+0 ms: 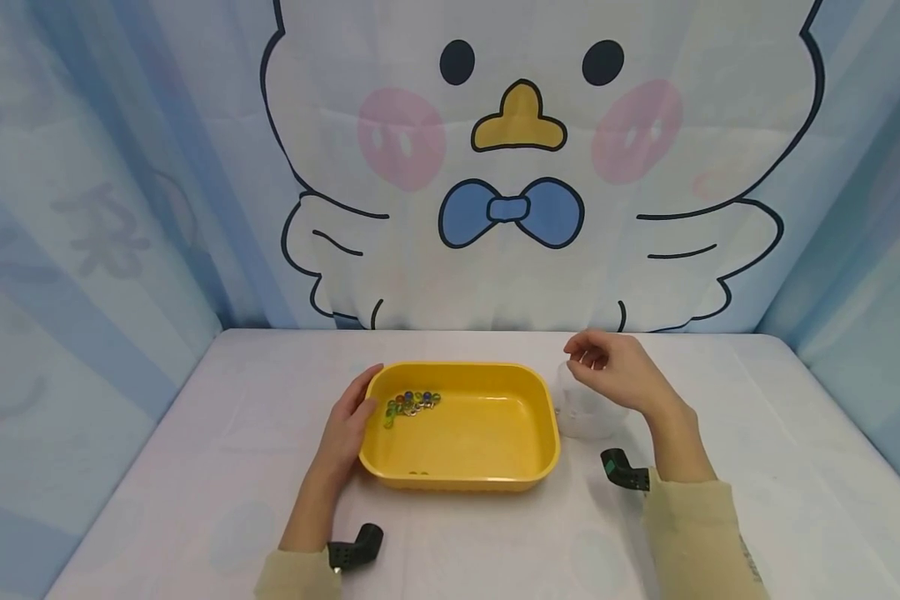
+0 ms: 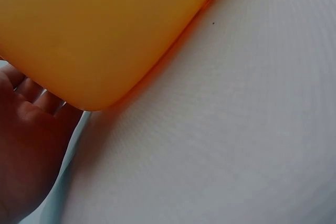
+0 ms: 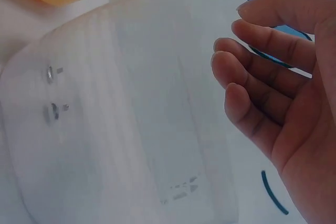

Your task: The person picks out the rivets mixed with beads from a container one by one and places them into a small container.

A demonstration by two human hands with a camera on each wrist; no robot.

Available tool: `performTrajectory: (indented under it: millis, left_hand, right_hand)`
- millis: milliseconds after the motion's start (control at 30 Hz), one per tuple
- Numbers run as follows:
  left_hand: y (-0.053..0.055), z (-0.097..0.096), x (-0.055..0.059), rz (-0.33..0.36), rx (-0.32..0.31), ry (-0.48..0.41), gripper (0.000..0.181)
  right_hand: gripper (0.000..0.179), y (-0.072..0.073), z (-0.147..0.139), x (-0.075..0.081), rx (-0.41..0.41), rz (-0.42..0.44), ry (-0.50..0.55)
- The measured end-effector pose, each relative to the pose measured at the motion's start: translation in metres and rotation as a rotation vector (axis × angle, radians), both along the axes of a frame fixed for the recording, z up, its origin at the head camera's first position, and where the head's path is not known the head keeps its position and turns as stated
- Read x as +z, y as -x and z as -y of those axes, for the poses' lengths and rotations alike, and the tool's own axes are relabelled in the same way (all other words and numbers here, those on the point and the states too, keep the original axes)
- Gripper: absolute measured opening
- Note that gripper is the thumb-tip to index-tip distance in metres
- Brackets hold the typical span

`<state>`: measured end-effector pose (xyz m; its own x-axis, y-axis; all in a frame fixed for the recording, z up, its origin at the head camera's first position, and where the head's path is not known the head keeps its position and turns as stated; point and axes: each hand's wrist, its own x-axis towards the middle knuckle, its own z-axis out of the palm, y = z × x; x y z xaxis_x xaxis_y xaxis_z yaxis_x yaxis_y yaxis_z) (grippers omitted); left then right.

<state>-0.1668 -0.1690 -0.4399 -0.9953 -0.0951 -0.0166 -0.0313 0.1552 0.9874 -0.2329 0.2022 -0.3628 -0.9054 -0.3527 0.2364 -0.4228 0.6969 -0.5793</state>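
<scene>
My left hand (image 1: 345, 425) grips the left side of a yellow plastic tub (image 1: 480, 446), thumb at the rim and fingers along the outer wall. In the left wrist view, that wall hides the fingertips. A cluster of coloured glass marbles (image 1: 408, 402) lies in the tub's far left part. To the right of the tub stands a see-through plastic container (image 1: 588, 412) with a few small glinting spots low in it. Over its mouth hangs my right hand (image 1: 618, 367), fingers loosely bent, thumb tip close to the index finger. Nothing shows between them in the right wrist view (image 3: 283, 72).
A pale cloth covers the table (image 1: 480, 550). Behind it hangs a curtain (image 1: 510, 283) printed with a cartoon bird, and further curtains close off both sides. Black wrist cameras stick out from each sleeve, the right one (image 1: 624, 469) near the container.
</scene>
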Motion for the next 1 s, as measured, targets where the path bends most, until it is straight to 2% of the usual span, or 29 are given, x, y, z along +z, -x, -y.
performTrajectory:
  millis: [367, 667, 1000]
  left_hand:
    - [0.0, 0.001, -0.001, -0.006, -0.004, 0.0, 0.051]
    - [0.0, 0.001, 0.0, 0.001, 0.0, 0.002, 0.051]
    - [0.0, 0.001, 0.0, 0.003, -0.001, 0.006, 0.051]
  right_hand:
    - [0.014, 0.003, 0.015, 0.012, 0.023, -0.025, -0.012]
    - [0.012, 0.007, 0.025, 0.019, 0.1, -0.067, -0.001]
    - [0.012, 0.011, 0.04, 0.027, 0.141, -0.047, 0.005]
